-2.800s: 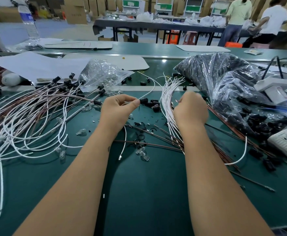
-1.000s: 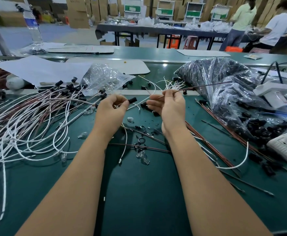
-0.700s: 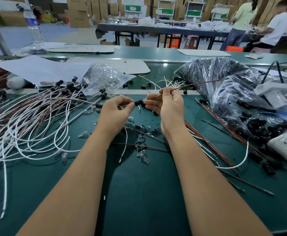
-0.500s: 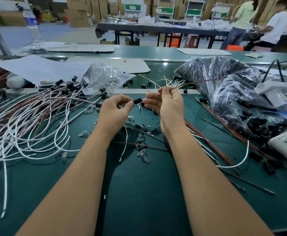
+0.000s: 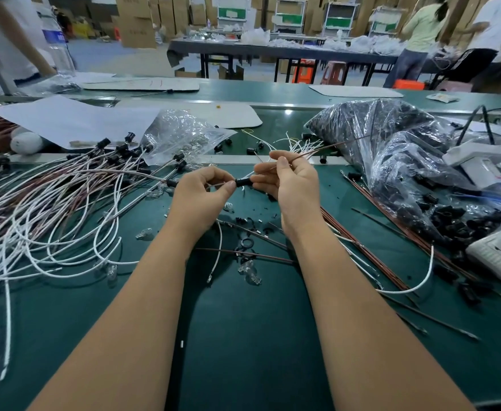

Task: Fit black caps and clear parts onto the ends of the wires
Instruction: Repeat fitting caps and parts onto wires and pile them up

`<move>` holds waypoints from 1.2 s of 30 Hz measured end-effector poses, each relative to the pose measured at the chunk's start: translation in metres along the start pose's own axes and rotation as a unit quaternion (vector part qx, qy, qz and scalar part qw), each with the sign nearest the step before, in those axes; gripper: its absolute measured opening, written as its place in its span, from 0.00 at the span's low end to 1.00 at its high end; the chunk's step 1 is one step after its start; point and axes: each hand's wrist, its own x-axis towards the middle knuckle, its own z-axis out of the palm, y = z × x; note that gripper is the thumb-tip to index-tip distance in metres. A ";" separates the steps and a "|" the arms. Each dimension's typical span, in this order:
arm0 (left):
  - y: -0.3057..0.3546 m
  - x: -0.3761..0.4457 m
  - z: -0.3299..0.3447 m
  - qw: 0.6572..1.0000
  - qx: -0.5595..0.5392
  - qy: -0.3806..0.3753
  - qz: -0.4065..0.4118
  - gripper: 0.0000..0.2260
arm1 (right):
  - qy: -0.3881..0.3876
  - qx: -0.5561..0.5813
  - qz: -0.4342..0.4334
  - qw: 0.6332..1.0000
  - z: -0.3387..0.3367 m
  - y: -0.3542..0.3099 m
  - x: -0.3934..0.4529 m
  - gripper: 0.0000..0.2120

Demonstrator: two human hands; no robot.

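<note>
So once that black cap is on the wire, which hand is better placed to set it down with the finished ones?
Probably the left hand. It pinches the black cap and is nearer the pile of capped wires on the left. The right hand holds a brown wire pointing right, towards the bags.

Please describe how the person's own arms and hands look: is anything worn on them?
Both forearms are bare up to the frame edge, no sleeves visible. The left hand and right hand wear no gloves, rings, watch or bracelet. Fingernails are short and unpainted.
</note>
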 end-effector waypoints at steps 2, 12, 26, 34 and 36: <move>0.000 -0.001 0.000 0.999 0.030 -0.003 0.011 0.02 | -0.008 -0.043 -0.014 0.999 0.000 0.001 0.000 0.09; 0.004 0.000 0.001 1.000 -0.015 0.015 -0.001 0.06 | -0.015 -0.171 -0.015 0.985 0.000 0.008 0.002 0.09; 0.010 -0.002 0.001 0.999 0.030 0.026 0.030 0.04 | -0.103 -0.089 0.054 0.989 0.004 0.002 -0.004 0.06; 0.003 0.003 -0.009 0.978 0.204 0.040 0.008 0.04 | -0.053 -0.119 0.004 0.991 0.001 0.001 -0.003 0.01; -0.004 0.004 -0.015 0.934 0.338 0.088 -0.073 0.08 | -0.003 -0.056 0.021 0.998 -0.008 -0.002 0.002 0.01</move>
